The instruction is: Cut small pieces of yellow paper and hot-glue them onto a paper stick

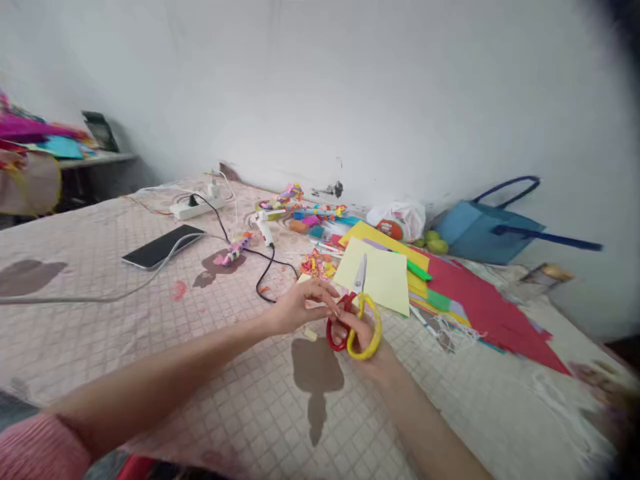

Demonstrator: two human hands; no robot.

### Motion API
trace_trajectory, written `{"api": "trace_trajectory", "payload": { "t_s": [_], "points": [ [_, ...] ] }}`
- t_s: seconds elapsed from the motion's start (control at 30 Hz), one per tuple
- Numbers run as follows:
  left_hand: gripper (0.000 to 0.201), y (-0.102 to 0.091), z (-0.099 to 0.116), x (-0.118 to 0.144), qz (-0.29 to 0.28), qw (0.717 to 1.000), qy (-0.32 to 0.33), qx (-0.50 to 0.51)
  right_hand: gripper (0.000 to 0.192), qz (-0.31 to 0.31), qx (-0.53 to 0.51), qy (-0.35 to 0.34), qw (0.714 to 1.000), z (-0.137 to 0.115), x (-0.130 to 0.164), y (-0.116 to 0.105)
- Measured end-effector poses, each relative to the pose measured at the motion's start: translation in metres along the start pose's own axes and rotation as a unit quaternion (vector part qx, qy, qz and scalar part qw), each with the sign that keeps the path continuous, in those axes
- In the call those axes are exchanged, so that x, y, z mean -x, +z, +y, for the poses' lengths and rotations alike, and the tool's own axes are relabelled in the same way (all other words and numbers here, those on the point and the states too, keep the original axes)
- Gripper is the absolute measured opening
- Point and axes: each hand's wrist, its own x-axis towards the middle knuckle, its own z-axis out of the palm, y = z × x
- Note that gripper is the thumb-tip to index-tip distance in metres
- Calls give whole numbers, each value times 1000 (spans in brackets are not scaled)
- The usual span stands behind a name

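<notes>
My right hand (367, 333) is closed on a pair of scissors (361, 280) with one red and one yellow handle loop. The blades point away from me, over a pale yellow sheet of paper (380, 273). Close beside it on the left, my left hand (307, 303) has its thumb and fingertips brought together near the right fingertips and the red loop. What those left fingers pinch, if anything, is too small to make out. A small cream scrap (311, 334) lies on the tablecloth under the hands.
Coloured paper scraps (320, 264), a white glue gun (265, 228) with a black cord, and a dark-screened tablet (163, 247) lie leftward. Red sheets (480, 307) and a blue bag (487, 230) are at right. A power strip (197, 208) stands near the wall.
</notes>
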Motion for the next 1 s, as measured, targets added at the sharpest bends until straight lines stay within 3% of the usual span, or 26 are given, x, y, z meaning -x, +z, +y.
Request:
{"api": "trace_trajectory", "payload": {
  "t_s": [0.17, 0.23, 0.33, 0.5, 1.0],
  "points": [
    [27, 4, -6, 2, 25, 985, -143, 92, 27, 44, 57, -61, 995, 3, -4, -8],
    [32, 6, -9, 3, 15, 970, -209, 128, 26, 68, 120, -78, 987, 3, -4, -11],
    [35, 8, -13, 4, -13, 950, -256, 176, 27, 82, 189, -86, 975, 1, -3, -12],
    [36, 10, -14, 4, 2, 929, -294, 224, 30, 92, 229, -90, 965, -1, -1, -10],
    [38, 12, -18, 4, 8, 923, -301, 240, 32, 85, 251, -89, 960, -2, -1, -10]
  ]
}}
